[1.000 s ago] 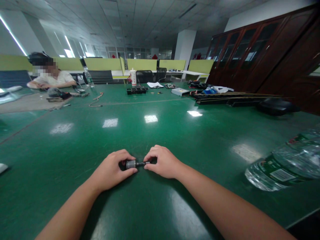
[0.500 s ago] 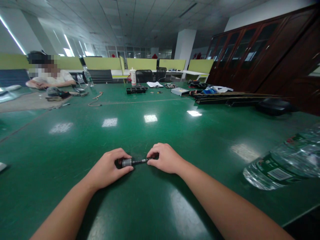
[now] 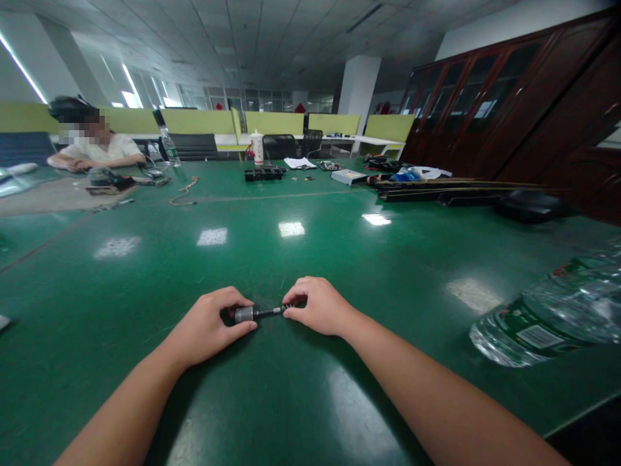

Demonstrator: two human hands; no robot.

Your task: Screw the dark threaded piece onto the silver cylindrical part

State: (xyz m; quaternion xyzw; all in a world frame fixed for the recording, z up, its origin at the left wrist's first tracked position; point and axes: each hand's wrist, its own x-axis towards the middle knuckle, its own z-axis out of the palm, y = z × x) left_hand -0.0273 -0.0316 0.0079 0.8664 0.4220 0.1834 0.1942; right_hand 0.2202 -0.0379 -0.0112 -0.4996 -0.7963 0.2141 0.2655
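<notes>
My left hand [image 3: 213, 327] is closed around a small grey metal cylinder [image 3: 244, 314], gripped between thumb and fingers. A thin black shaft [image 3: 264, 313] with a light band runs from the cylinder to the right. At the shaft's far end, my right hand [image 3: 320, 307] pinches a small dark piece with thin prongs [image 3: 289, 307]. The fingers partly hide that piece, and I cannot tell whether it is joined to the shaft. Both hands are low over the green table [image 3: 310, 375], with the cylinder and shaft lying about level between them.
Large clear water bottles [image 3: 543, 327] lie on their sides at the right. Long dark strips [image 3: 427, 191], a silver box [image 3: 348, 177] and a black part [image 3: 264, 173] sit farther back. A person [image 3: 97, 145] is seated at the far left near an upright bottle [image 3: 169, 147].
The whole view has shifted very slightly. Both hands keep the same grips, with the cylinder and the pronged piece in nearly the same place.
</notes>
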